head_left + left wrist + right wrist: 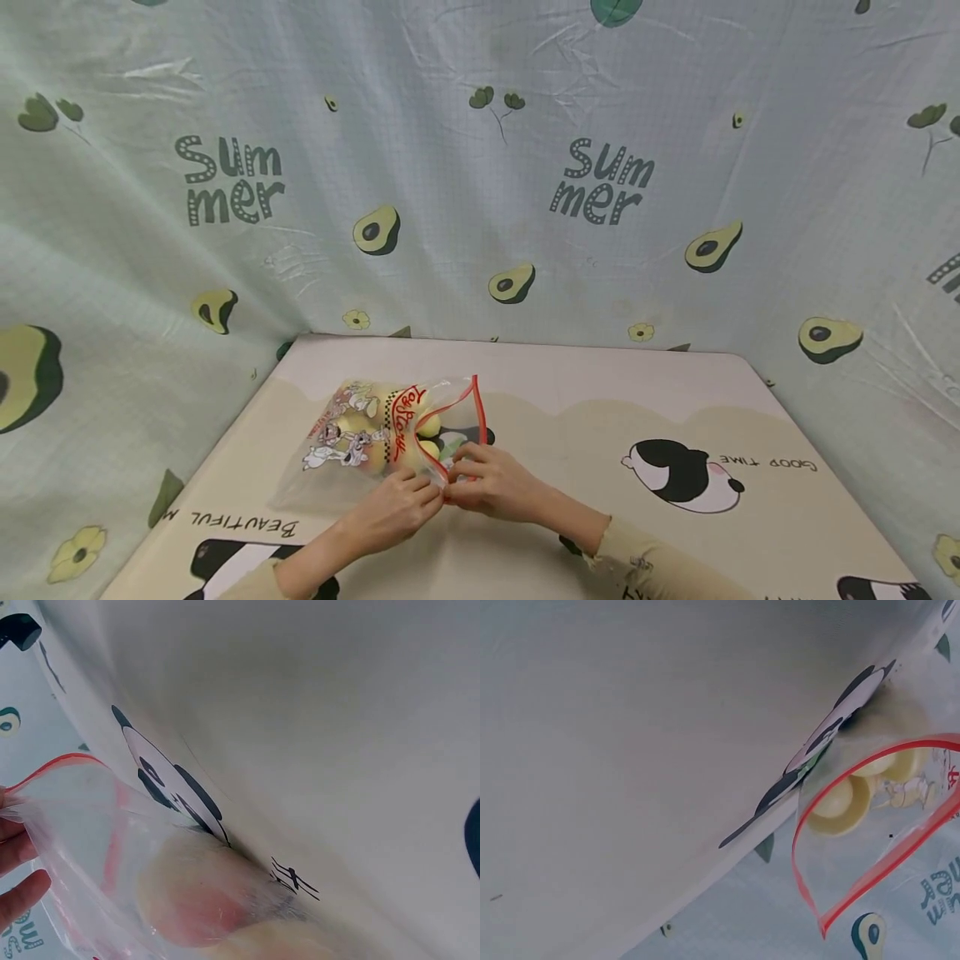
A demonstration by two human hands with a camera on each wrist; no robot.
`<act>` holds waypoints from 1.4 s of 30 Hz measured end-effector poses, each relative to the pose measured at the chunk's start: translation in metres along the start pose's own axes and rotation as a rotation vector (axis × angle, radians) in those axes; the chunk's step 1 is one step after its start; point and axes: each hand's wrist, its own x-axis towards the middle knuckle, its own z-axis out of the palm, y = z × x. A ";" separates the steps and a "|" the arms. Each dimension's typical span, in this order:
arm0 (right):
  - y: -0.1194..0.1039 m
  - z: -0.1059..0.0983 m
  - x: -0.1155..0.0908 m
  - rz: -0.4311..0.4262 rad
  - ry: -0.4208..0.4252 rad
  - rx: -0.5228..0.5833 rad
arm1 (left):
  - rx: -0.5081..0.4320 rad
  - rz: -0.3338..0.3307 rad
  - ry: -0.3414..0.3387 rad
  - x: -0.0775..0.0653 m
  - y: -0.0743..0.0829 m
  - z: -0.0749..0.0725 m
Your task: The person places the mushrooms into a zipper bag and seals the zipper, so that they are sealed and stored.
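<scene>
A clear zip bag [352, 433] with a red seal strip and printed cartoon figures lies on the table, its mouth gaping to the right. Inside are several round, pale yellow and pinkish things [832, 802]; I cannot tell their kind. My left hand [401, 510] pinches the near end of the bag's mouth. Right beside it, my right hand [491, 483] pinches the red strip at the same corner. In the left wrist view, fingers of my left hand [22, 859] show at the bag's edge. The right wrist view shows the open mouth but not my right hand.
The table [562, 392] has a pale cover printed with black-and-white animals and lettering. A hanging cloth [450, 167] with avocado prints stands behind it and along both sides.
</scene>
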 end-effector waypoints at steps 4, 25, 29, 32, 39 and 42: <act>0.001 0.001 0.000 0.002 -0.014 -0.001 | 0.001 0.003 -0.011 0.000 0.000 -0.001; -0.001 0.005 -0.004 0.071 -0.011 0.105 | -0.009 -0.211 -0.048 0.005 0.007 -0.001; -0.003 0.004 -0.003 0.085 0.002 0.134 | -0.029 -0.269 -0.068 0.007 0.010 -0.001; -0.004 0.003 -0.002 0.093 0.007 0.149 | -0.032 -0.282 -0.084 0.008 0.012 -0.003; -0.007 0.002 -0.001 0.115 0.024 0.183 | -0.038 -0.266 -0.081 0.009 0.016 -0.006; -0.008 0.003 -0.001 0.114 0.036 0.173 | -0.046 -0.250 -0.060 0.008 0.016 -0.006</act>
